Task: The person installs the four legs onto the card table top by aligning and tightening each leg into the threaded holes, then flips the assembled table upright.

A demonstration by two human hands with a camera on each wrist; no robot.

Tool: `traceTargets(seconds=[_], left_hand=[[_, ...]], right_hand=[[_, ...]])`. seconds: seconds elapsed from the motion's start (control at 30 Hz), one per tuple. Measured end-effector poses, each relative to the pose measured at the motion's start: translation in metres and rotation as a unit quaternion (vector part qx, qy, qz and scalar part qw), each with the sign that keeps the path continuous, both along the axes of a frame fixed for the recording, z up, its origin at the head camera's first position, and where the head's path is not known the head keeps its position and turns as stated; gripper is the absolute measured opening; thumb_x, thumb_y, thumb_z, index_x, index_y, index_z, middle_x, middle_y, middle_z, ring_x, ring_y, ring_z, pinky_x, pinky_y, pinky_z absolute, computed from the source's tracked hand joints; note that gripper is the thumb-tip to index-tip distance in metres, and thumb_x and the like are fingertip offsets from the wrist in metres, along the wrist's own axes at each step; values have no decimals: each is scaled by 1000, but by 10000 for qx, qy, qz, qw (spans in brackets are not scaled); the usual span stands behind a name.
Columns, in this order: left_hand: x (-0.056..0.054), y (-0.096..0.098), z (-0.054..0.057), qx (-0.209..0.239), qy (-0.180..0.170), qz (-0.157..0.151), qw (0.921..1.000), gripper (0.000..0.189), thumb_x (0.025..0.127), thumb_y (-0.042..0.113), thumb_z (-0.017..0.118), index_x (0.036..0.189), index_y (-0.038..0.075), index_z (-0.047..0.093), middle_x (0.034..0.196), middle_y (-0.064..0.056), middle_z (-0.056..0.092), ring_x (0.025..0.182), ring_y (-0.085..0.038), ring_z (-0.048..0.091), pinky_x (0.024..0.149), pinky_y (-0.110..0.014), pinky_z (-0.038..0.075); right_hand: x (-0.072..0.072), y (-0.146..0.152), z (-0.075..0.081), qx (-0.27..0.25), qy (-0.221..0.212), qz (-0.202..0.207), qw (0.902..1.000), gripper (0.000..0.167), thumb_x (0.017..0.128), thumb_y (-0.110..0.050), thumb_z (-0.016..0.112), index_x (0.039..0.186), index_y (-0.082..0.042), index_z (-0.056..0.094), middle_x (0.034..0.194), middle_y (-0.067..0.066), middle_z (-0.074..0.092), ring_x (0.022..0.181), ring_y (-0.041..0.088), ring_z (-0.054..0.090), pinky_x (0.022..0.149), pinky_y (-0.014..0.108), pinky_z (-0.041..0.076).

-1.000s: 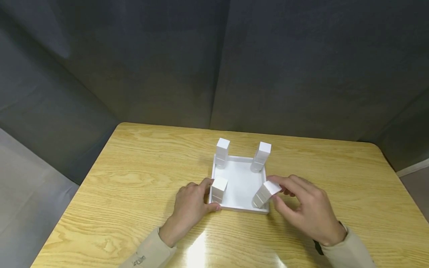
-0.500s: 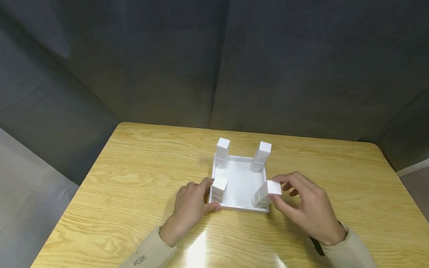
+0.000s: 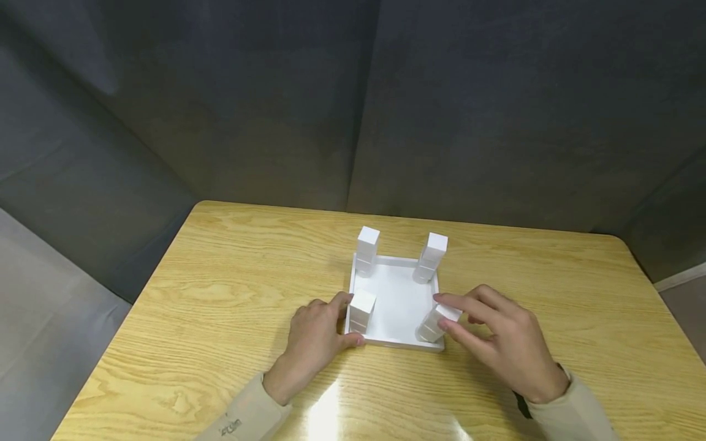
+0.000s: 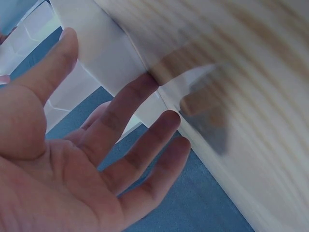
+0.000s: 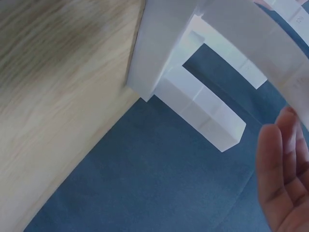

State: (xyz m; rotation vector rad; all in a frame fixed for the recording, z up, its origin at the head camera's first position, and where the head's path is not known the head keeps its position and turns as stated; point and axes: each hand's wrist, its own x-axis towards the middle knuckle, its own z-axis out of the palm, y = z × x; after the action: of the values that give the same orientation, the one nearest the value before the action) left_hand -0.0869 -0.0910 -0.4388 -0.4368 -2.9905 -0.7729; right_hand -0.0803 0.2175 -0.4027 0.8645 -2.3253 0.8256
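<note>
A square white tray (image 3: pixel 398 306) with a low rim has a tower of stacked white blocks at each corner. My left hand (image 3: pixel 315 334) holds the tray's near left corner, thumb at the front wall and index finger at the left side, around the near left tower (image 3: pixel 361 312). In the left wrist view the thumb lies against the tray wall (image 4: pixel 104 43). My right hand (image 3: pixel 504 340) holds the near right tower (image 3: pixel 436 326) by its top, thumb on the near side and index finger reaching over the far side. That tower leans right in the head view.
The far left tower (image 3: pixel 366 251) and far right tower (image 3: pixel 432 257) stand at the tray's back corners. Under the tray is a wooden table (image 3: pixel 231 294), with a dark curtain (image 3: pixel 265 110) behind it.
The right index finger has moved left across the far side of the near right tower's top. The tower's top turned and shifted slightly. The left hand and tray have hardly moved.
</note>
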Motion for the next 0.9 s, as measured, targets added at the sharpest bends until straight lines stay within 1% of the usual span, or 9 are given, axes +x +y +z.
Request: traceTargets(seconds=[0.07, 0.13, 0.2, 0.27, 0.37, 0.47, 0.57, 0.77, 0.9], left_hand=[[0, 0, 0, 13, -22, 2, 10000, 79, 74, 37, 99, 138, 2, 69, 110, -13, 79, 99, -34, 72, 88, -53, 56], [0, 0, 0, 14, -34, -2, 10000, 79, 74, 38, 99, 138, 3, 69, 111, -13, 79, 99, -34, 72, 89, -53, 56], [0, 0, 0, 7, -36, -12, 10000, 79, 74, 38, 99, 139, 3, 69, 111, -13, 79, 100, -35, 72, 89, -53, 56], [0, 0, 0, -4, -30, -22, 10000, 80, 74, 38, 99, 139, 2, 68, 112, -13, 79, 100, -35, 72, 89, -54, 57], [0, 0, 0, -3, -44, -10, 10000, 80, 74, 38, 99, 139, 3, 68, 111, -13, 79, 100, -34, 72, 90, -54, 56], [0, 0, 1, -3, -26, 6, 10000, 79, 74, 37, 99, 138, 3, 69, 109, -12, 79, 98, -34, 72, 90, -54, 56], [0, 1, 2, -15, 22, 16, 10000, 78, 73, 37, 100, 137, 3, 69, 106, -12, 79, 96, -33, 72, 89, -53, 57], [0, 1, 2, -21, 5, 37, 10000, 78, 73, 37, 100, 136, 3, 70, 107, -12, 79, 96, -33, 73, 89, -53, 57], [0, 1, 2, -4, -12, 57, 10000, 78, 73, 37, 100, 136, 3, 70, 105, -12, 78, 96, -33, 73, 89, -54, 56]], right_hand=[[0, 1, 0, 115, 29, 13, 9999, 45, 110, -54, 60, 122, -17, 83, 92, -13, 66, 73, 4, 59, 62, 18, 50], [0, 2, 1, 185, 33, 41, 9998, 38, 108, -45, 65, 126, -16, 81, 92, -11, 66, 73, 4, 58, 62, 19, 50], [1, 2, 1, 234, 4, 62, 9997, 34, 102, -33, 68, 128, -15, 80, 92, -10, 66, 74, 4, 58, 61, 21, 50], [1, 3, 1, 221, -15, 75, 9997, 37, 92, -22, 70, 128, -15, 79, 91, -11, 66, 74, 4, 58, 60, 22, 50], [1, 2, 1, 176, -2, 67, 9998, 38, 87, -16, 72, 124, -14, 80, 89, -12, 64, 73, 4, 56, 59, 21, 49], [0, 2, 1, 138, -8, 30, 9999, 32, 88, -19, 72, 120, -15, 80, 88, -13, 62, 74, 4, 55, 61, 20, 48], [0, 2, 1, 107, -34, -16, 9999, 27, 97, -29, 69, 117, -16, 79, 91, -13, 62, 76, 5, 57, 64, 19, 50], [1, 1, 2, -33, -242, 23, 9997, 30, 104, -39, 66, 119, -16, 78, 104, -9, 71, 84, 10, 65, 70, 22, 57], [1, 0, 1, -45, -262, -39, 9996, 39, 108, -49, 63, 119, -15, 77, 102, -9, 72, 81, 11, 66, 70, 20, 56]])
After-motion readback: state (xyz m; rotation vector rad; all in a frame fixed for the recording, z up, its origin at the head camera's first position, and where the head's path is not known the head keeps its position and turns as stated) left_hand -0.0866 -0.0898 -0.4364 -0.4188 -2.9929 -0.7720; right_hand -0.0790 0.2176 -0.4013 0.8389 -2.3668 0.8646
